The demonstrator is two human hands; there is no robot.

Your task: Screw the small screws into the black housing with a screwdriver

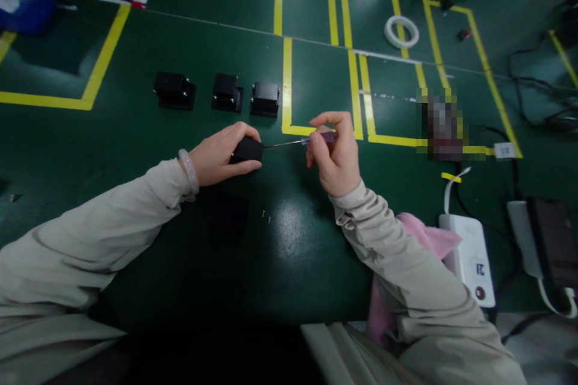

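Observation:
My left hand (pixel 221 153) is closed around a small black box (pixel 247 151), thumb along its near side and fingers over the far side. In my right hand (pixel 336 153) is a screwdriver (pixel 332 137) with a clear purplish handle, pinched between thumb and fingers. Its thin metal shaft (pixel 284 144) points left, and the tip meets the right side of the box. Whether it sits in a screw is too small to tell. Two small screws (pixel 266 216) lie on the green table just below the hands.
Three similar black boxes (pixel 226 92) stand in a row beyond my left hand. Yellow tape outlines (pixel 286 84) mark the table, with a white tape roll (pixel 401 32) at the back. At right are a white power bank (pixel 469 258), a pink cloth (pixel 424 234) and cables; a blue bin (pixel 27 0) is far left.

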